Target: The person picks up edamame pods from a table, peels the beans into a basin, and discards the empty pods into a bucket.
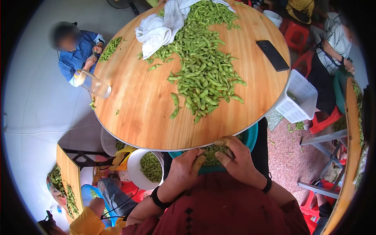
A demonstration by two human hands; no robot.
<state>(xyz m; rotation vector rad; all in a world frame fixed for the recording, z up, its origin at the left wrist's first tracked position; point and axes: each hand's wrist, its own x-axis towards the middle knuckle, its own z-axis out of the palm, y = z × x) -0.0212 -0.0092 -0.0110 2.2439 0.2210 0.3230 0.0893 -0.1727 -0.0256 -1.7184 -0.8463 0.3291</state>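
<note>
My left hand (186,164) is closed, thumb against curled fingers, over the teal basin (251,141) in my lap. Whatever it pinches, if anything, is too small or hidden to make out. Facing it, my right hand (241,160) has its thumb and forefinger apart, with nothing visible between them. Yellowish coverings wrap some fingertips. Green pods or beans (212,156) show in the basin between my hands, just under the table's near edge. On the round wooden table (133,113) ahead lies a long heap of green bean pods (203,74).
On the table are a white cloth (156,33), a black phone (272,55) and a clear jug (96,85). A white bucket (135,166) of greens stands left of me; a white basket (298,96) stands right. A person in blue (80,55) sits at the left edge.
</note>
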